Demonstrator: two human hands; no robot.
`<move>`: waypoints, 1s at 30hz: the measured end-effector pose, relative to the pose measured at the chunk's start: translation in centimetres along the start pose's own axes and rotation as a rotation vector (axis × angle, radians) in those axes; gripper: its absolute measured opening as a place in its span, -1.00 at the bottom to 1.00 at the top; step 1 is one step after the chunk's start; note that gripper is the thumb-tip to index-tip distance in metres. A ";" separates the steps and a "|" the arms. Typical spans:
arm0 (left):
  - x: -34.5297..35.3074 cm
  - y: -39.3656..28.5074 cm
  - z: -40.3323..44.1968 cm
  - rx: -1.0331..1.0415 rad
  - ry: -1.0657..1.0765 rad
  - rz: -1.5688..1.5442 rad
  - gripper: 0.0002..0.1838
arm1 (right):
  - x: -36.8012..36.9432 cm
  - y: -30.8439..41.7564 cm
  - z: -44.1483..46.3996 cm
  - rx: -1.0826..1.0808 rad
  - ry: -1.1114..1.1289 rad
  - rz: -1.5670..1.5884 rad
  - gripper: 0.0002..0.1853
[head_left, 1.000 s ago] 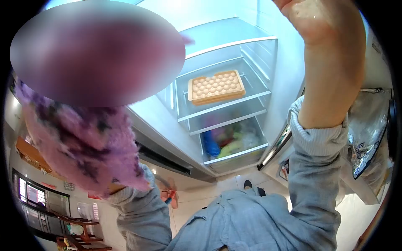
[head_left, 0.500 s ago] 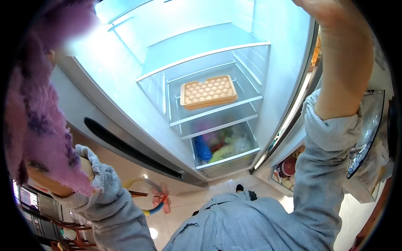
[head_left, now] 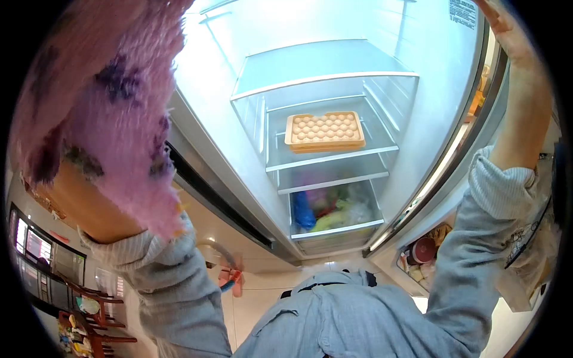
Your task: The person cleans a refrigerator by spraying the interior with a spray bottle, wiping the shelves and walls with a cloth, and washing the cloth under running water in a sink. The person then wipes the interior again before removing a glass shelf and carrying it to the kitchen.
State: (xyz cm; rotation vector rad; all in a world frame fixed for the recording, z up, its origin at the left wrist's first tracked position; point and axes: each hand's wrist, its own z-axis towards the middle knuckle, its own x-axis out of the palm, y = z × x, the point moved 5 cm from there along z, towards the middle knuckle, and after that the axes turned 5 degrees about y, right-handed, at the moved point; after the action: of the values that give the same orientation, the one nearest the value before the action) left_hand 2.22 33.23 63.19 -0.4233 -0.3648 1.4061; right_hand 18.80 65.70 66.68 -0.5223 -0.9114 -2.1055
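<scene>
A fluffy pink and purple cloth (head_left: 119, 113) hangs at the upper left, over my left forearm. The fingers of my left hand are hidden behind it or out of the frame. My right hand (head_left: 507, 33) is raised at the top right edge, beside the fridge's right side; its fingers are mostly cut off by the frame. Between my arms stands an open fridge with a glass upper shelf (head_left: 325, 62). On the shelf below sits a tan tray of eggs (head_left: 325, 129). A blue bag (head_left: 303, 210) and green items show in the bottom drawer (head_left: 337, 230).
The left fridge door (head_left: 221, 197) stands open near my left arm. At the right, an open door holds a dark red container (head_left: 422, 250) in its lower bin, with plastic bags (head_left: 531, 250) beyond. Wooden chairs (head_left: 98, 298) are at the lower left.
The cloth and my left arm swung left, then back right and now cover the upper left. My right hand has moved right, towards the frame edge. The right door bin shows more.
</scene>
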 end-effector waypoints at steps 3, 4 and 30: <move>-0.1 0.2 -0.3 -0.016 0.001 -0.001 -0.55 | 0.0 0.5 0.1 0.040 0.079 0.030 -0.46; -0.1 0.2 -0.4 -0.022 0.002 0.001 -0.55 | -0.5 0.4 0.4 0.004 0.148 0.030 -0.48; -2.5 -2.9 -3.1 -0.073 -0.061 -0.042 -0.55 | -2.1 5.3 -0.6 -0.047 0.306 0.089 -0.61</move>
State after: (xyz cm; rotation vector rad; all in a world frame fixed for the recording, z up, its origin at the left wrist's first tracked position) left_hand 5.94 30.18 61.92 -0.4305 -0.4733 1.3696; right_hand 24.18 63.91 67.28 -0.2487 -0.6527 -2.0577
